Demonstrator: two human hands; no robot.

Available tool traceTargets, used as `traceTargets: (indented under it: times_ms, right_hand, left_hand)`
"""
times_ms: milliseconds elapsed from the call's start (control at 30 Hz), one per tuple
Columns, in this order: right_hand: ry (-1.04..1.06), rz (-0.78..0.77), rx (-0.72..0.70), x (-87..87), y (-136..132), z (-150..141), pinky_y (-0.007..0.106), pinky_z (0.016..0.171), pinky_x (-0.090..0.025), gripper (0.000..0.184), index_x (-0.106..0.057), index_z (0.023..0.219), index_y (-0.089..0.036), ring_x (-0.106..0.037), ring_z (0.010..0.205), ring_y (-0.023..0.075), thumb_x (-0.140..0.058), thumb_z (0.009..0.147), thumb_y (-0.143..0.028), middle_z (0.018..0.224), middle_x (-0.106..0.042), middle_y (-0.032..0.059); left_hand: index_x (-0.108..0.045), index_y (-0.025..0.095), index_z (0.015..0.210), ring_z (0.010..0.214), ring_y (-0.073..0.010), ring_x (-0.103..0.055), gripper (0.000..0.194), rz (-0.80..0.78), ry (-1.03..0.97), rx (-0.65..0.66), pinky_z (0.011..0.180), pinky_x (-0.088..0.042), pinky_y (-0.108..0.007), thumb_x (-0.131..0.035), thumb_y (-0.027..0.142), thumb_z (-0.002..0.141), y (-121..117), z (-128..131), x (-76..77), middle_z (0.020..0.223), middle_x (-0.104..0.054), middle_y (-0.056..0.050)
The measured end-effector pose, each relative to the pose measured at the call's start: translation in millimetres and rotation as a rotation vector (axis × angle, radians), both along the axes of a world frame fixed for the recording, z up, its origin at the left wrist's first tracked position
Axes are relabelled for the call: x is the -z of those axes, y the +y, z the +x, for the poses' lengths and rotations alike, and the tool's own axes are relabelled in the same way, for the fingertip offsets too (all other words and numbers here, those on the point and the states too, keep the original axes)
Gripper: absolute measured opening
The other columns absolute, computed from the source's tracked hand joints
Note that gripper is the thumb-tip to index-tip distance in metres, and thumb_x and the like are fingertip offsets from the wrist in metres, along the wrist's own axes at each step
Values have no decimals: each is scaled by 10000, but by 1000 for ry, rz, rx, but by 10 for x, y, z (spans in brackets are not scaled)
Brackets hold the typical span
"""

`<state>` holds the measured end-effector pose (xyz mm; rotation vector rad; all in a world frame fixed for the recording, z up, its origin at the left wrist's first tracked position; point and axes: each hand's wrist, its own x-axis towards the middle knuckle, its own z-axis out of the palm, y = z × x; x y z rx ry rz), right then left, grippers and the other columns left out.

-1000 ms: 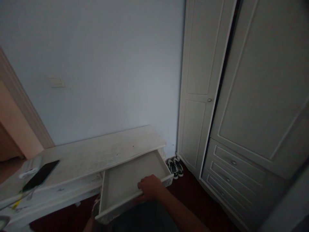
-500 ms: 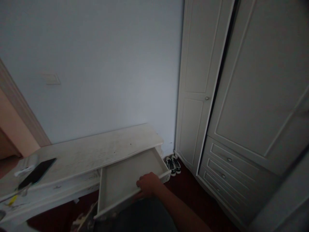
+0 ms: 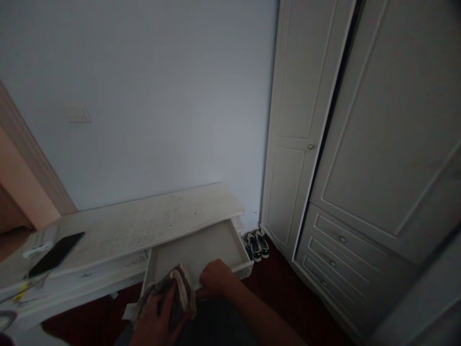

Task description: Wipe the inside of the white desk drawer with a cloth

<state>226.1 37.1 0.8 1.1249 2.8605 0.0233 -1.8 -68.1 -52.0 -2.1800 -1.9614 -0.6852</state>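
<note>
Drawer (image 3: 209, 246) open above — cloth (image 3: 183, 287) blocks near left corner.

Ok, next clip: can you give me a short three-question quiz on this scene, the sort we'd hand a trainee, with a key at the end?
1. Multiple choice. What does the left hand hold?
A) a mug
B) a striped cloth
C) a book

2. True or false. The right hand is at the front edge of the pulled-out drawer.

3. Fill in the blank. Beside the tall wardrobe, a pair of shoes stands on the ____.

Key: 1. B; 2. True; 3. floor
</note>
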Motion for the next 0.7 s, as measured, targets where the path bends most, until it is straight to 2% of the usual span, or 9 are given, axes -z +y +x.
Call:
traceTargets:
  times_ms: [67,133,233,300,400,500,567,633,700]
  right_hand:
    - [-5,-1,-8,19,25,6,399,701,-582,494,-820,938,-170,-780,815,321,-628,954,-625,885,-793,170]
    - [-2,0,-23,39,47,9,400,695,-578,509,-820,925,-172,-779,807,325,-630,948,-643,874,-791,170]
    - [6,8,-47,43,65,18,399,689,-574,518,-821,938,-167,-780,815,332,-610,965,-639,868,-789,170]
    - [5,4,-55,24,67,30,395,688,-571,518,-821,957,-161,-780,828,335,-591,980,-624,881,-790,175]
    - [12,-13,-47,-8,70,45,378,679,-559,537,-822,972,-166,-777,835,331,-593,962,-652,911,-792,176]
    - [49,-30,-50,-8,78,44,351,679,-543,544,-815,1021,-209,-770,844,305,-596,930,-698,937,-798,138]
    - [86,-36,-74,4,88,61,336,688,-531,538,-803,1074,-246,-762,859,282,-579,932,-714,956,-798,106]
    - [105,-36,-101,10,111,136,329,701,-521,541,-795,1088,-259,-749,882,269,-563,941,-725,973,-792,91]
    - [91,-21,-102,-3,154,304,336,726,-516,565,-795,1049,-237,-732,906,271,-580,926,-744,969,-780,97]
  left_hand:
    - [-527,338,1505,1179,-292,-688,593,-86,40,43,982,-589,-409,-560,419,919,-56,-110,-70,1296,-675,-86]
    - [-462,367,1554,1149,-276,-695,614,-74,81,29,955,-590,-390,-516,383,942,-151,-262,-240,1350,-637,-83]
    - [-394,333,1603,1178,-310,-666,685,41,144,-54,1009,-562,-441,-530,437,940,-226,-375,-543,1379,-609,-114]
    - [-430,312,1589,1249,-344,-627,708,15,182,-75,1078,-518,-483,-574,501,922,-179,-325,-638,1407,-606,-121]
    - [-533,294,1521,1402,-384,-527,764,-193,230,4,1178,-428,-515,-709,543,820,-13,-173,-557,1537,-562,-119]
    - [-521,288,1530,1482,-358,-462,804,-372,271,51,1245,-331,-495,-737,350,758,145,-87,-452,1582,-547,-105]
    - [-516,293,1526,1411,-320,-549,785,-441,287,50,1204,-368,-466,-684,256,760,213,-81,-486,1503,-625,-98]
    - [-590,299,1442,1269,-288,-657,660,-497,280,89,1115,-439,-432,-643,244,787,247,-104,-570,1359,-719,-82]
    - [-642,318,1370,1227,-268,-683,553,-505,255,150,1088,-457,-411,-604,241,824,252,-155,-625,1308,-749,-59]
